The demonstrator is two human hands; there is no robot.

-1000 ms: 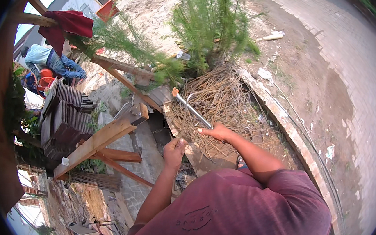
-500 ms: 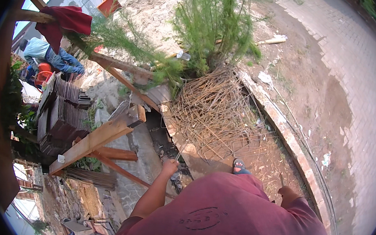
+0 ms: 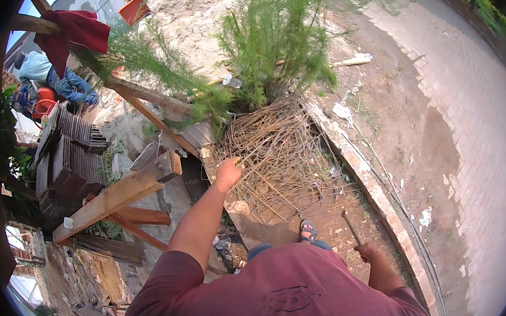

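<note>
A heap of thin, rusty bent metal rods point(image 3: 279, 142) lies on the ground ahead of me. My left hand point(image 3: 227, 174) is stretched out at the heap's near left edge, its fingers curled. Whatever it grips blends in with the rods behind it. Low on the right, my right hand point(image 3: 367, 252) is closed around one end of a short, straight bar point(image 3: 352, 227). This bar points up and to the left, apart from the heap.
A timber beam point(image 3: 121, 197) on braces stands at left, near stacked tiles point(image 3: 73, 162). A bushy green plant point(image 3: 276, 44) rises behind the heap; a low kerb point(image 3: 362, 165) runs along its right. Another person point(image 3: 60, 75) bends over at far left.
My left hand has moved forward to the heap; a thin rod showed in it before. My right hand has come forward and left, bringing more of the bar into sight.
</note>
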